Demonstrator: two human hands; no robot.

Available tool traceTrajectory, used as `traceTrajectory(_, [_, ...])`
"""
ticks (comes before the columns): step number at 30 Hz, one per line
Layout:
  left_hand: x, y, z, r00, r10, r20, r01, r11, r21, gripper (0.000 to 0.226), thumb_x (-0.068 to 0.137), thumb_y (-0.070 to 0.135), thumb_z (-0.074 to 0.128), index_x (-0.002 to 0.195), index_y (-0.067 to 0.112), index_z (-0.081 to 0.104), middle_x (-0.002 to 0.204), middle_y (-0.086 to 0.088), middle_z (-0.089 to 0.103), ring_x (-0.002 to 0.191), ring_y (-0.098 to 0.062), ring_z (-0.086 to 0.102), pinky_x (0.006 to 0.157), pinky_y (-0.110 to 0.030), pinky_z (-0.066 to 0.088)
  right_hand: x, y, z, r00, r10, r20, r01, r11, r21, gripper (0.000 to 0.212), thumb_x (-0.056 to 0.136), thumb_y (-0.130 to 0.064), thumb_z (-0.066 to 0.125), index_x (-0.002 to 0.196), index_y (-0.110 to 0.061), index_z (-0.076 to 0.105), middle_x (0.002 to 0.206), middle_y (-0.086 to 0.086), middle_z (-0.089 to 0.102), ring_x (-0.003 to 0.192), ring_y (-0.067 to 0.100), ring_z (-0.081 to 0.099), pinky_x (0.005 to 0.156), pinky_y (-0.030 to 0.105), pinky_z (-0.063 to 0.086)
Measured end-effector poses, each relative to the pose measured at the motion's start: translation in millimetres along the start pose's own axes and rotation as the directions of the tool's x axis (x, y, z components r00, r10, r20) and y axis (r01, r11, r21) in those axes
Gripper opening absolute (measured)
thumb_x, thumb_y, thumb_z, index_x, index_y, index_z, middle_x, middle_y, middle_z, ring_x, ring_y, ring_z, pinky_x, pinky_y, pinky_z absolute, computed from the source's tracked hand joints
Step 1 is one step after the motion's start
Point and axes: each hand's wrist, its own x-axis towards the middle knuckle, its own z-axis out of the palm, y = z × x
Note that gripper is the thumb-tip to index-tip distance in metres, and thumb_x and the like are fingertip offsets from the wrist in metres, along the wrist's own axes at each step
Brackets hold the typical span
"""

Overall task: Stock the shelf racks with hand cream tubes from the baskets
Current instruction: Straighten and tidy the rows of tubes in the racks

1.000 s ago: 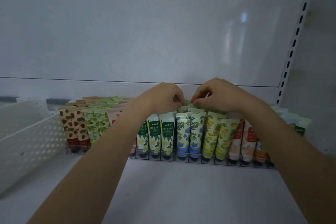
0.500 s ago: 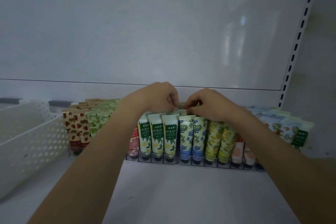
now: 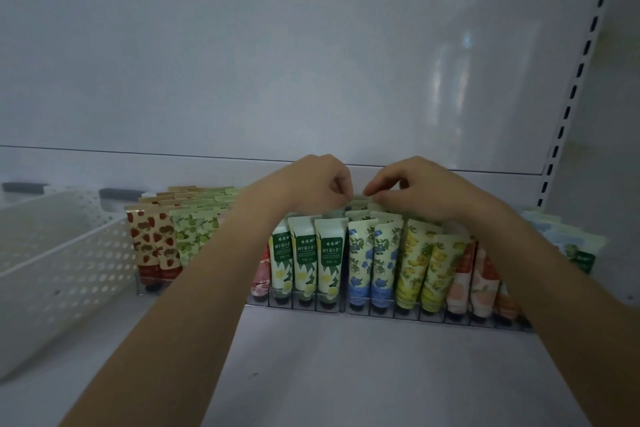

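Atop the blue-flowered tubes [image 3: 374, 262], left hand [image 3: 313, 185] and right hand [image 3: 414, 189], both pinching tube tops.

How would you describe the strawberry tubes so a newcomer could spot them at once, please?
Start at the white perforated basket on the shelf's left. To its right, leftmost in the tube row, stand the strawberry tubes: cream with red strawberries, whereas neighbouring tubes show green fruit.

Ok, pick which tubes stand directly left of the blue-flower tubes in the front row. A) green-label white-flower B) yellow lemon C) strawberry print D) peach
A: the green-label white-flower tubes stand immediately left of the blue-flower tubes; the yellow lemon tubes are on their right.
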Motion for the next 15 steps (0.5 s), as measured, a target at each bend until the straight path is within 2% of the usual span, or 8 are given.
traceTrajectory(2, [0.6,3.5,1.6,0.999,0.035,-0.01,-0.036,0.999,-0.021,0.013,0.088,0.017,0.056,0.092,0.02,0.068,0.084,0.012,0.059,0.06,0.008,0.046,0.052,0.002,0.035,-3.0,4.4,-9.9,1.0,0.024,-0.011,-0.025,0.999,-0.03,0.01,0.085,-0.021,0.064,0.087,-0.031,0.067,0.083,-0.02,0.059,0.048,-0.024,0.044,0.046,-0.003,0.031])
traceTrajectory(4, [1.9,7.1,4.6,0.998,0.06,0.007,-0.059,0.998,-0.007,0.016,0.089,0.018,0.056,0.096,0.019,0.07,0.085,0.012,0.059,0.061,0.007,0.046,0.053,0.001,0.035,-5.4,5.8,-14.7,0.997,0.061,0.053,-0.059,0.997,-0.049,0.012,0.082,-0.022,0.067,0.08,-0.034,0.067,0.078,-0.02,0.06,0.049,-0.023,0.046,0.046,-0.002,0.032])
traceTrajectory(8, [4.0,9.7,8.4,0.995,0.083,0.048,-0.084,0.996,0.017,0.018,0.089,0.013,0.056,0.1,0.016,0.07,0.089,0.007,0.059,0.057,0.006,0.046,0.054,0.0,0.035,-4.3,3.6,-12.7,0.99,0.078,0.121,-0.067,0.994,-0.088,0.019,0.08,-0.015,0.069,0.074,-0.032,0.067,0.058,-0.021,0.055,0.049,-0.019,0.047,0.046,0.0,0.033])
traceTrajectory(12, [3.9,9.2,9.4,0.994,0.1,0.053,-0.099,0.995,-0.014,0.022,0.087,0.004,0.054,0.099,0.013,0.07,0.085,0.006,0.059,0.051,0.021,0.046,0.053,0.003,0.034,-3.8,4.1,-11.4,0.991,0.045,0.127,-0.03,0.993,-0.118,0.019,0.081,-0.014,0.067,0.074,-0.031,0.066,0.061,-0.02,0.053,0.051,-0.02,0.046,0.049,0.0,0.033])
traceTrajectory(15, [4.3,8.7,10.6,0.992,0.113,0.052,-0.112,0.993,-0.022,0.024,0.086,0.002,0.053,0.099,0.012,0.07,0.083,0.005,0.058,0.05,0.024,0.044,0.052,0.003,0.033,-2.7,5.3,-9.4,0.992,0.028,0.124,-0.012,0.992,-0.127,0.021,0.082,-0.014,0.066,0.072,-0.033,0.064,0.052,-0.024,0.052,0.05,-0.019,0.045,0.049,0.001,0.034])
